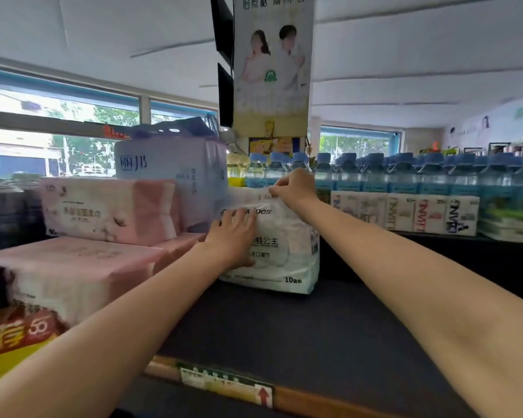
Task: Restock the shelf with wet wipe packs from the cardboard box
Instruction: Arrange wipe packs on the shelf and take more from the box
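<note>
A white wet wipe pack [287,254] stands upright on the dark shelf top [299,324], near the middle. My left hand [231,239] presses flat against the pack's front face, fingers spread. My right hand [293,187] pinches the plastic at the pack's top edge. Both arms reach forward over the shelf. The cardboard box is not in view.
Pink tissue packs [109,211] are stacked to the left, with a lilac pack [169,170] behind them. Several blue-capped water bottles [405,173] line the back right above small white packs [429,214]. A price label strip [224,384] runs along the shelf's front edge.
</note>
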`<action>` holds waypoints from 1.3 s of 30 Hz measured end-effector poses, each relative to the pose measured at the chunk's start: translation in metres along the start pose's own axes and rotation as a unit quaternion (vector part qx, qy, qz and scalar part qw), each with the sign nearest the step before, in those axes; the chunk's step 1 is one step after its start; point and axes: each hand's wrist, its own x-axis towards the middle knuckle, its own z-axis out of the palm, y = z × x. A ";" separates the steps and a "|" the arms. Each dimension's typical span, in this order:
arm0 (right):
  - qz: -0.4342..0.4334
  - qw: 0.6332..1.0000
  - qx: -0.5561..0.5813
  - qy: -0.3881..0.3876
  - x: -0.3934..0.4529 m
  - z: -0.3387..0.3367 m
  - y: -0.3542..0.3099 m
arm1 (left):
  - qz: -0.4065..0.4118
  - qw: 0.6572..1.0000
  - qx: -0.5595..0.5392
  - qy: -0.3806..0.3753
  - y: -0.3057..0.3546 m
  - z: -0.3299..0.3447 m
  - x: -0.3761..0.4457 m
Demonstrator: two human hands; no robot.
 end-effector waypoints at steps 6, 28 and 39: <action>-0.053 0.997 -0.022 -0.053 0.005 0.006 0.028 | 0.025 1.000 0.014 -0.009 0.000 0.012 0.013; 0.178 0.777 -0.602 -0.054 -0.414 -0.264 -0.013 | 0.463 0.791 -0.389 0.090 0.254 -0.085 -0.213; 0.725 0.546 -0.419 -0.028 -0.871 -0.327 -0.098 | 0.804 0.522 -0.253 -0.135 0.431 -0.062 -0.584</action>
